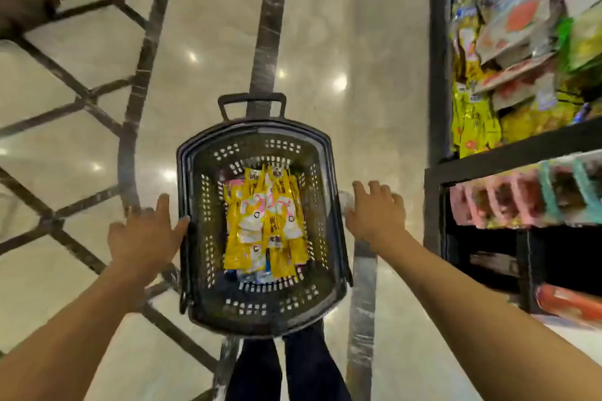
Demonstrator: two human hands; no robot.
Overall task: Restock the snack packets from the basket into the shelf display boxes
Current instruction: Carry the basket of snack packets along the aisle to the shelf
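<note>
1. Left grip (143,238) is lying open in the head view, fingers straight and spread. Its thumb is touching the left rim of the basket (280,137), and it is holding nothing.
2. Right grip (374,215) is hovering open too, fingers spread, just beside the right rim; whether it is touching the rim I cannot tell.
3. Snack packets (260,221), mostly yellow, are lying in a loose heap on the bottom of the basket. The basket is standing on the floor (342,26) near the shelf (521,153).
4. Display boxes (521,202), pink and teal, are sitting below that shelf board on the right, blurred and well apart from the packets.
5. By their look, the packets are going to be light, thin, limp and glossy, so probably sliding over one another. Pinching a small bunch across the flat middle or by a sealed end is looking safer than scooping.
6. The basket is looking like stiff plastic, and its pull handle (250,101) at the far end is standing free.
</note>
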